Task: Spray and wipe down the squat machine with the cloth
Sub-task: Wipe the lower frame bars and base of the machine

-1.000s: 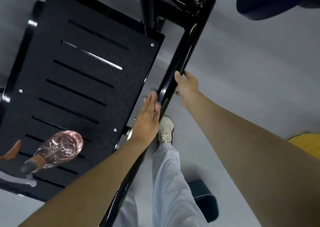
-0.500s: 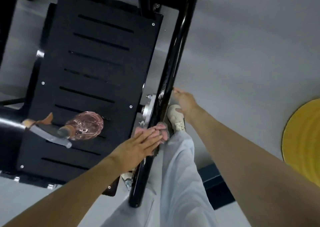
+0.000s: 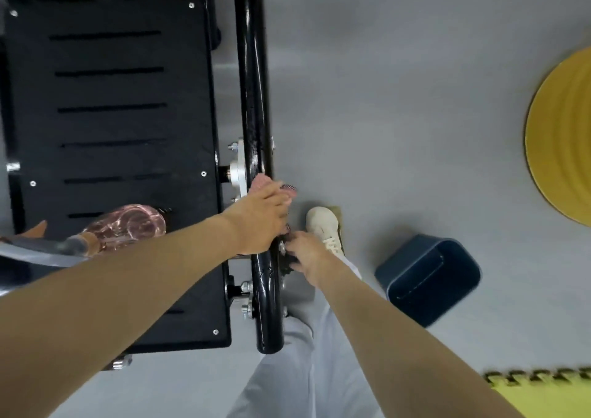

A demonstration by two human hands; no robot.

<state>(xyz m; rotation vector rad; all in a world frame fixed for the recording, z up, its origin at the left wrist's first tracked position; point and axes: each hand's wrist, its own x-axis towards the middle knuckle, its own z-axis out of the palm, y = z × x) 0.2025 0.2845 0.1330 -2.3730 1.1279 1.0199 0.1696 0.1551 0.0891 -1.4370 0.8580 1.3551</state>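
Note:
The squat machine shows its black slotted footplate (image 3: 112,123) and a glossy black frame tube (image 3: 254,91) along the plate's right side. My left hand (image 3: 260,219) presses a pink-and-white checked cloth (image 3: 263,183) against that tube, with cloth corners sticking out past my fingers. My right hand (image 3: 308,253) grips the right side of the same tube just below, around a dark fitting. A clear pink spray bottle (image 3: 128,226) lies on the lower left of the footplate, nozzle toward the left.
Silver bolts and a bracket (image 3: 238,170) join plate and tube. My white shoe (image 3: 324,226) stands on the grey floor right of the tube. A dark blue bin (image 3: 428,277) sits to the right, a yellow disc (image 3: 563,136) at far right, yellow foam mat (image 3: 543,392) bottom right.
Both hands have slid down the black tube toward its near end. The cloth under my left hand came into sight. The view swung, bringing the blue bin and yellow mat into frame.

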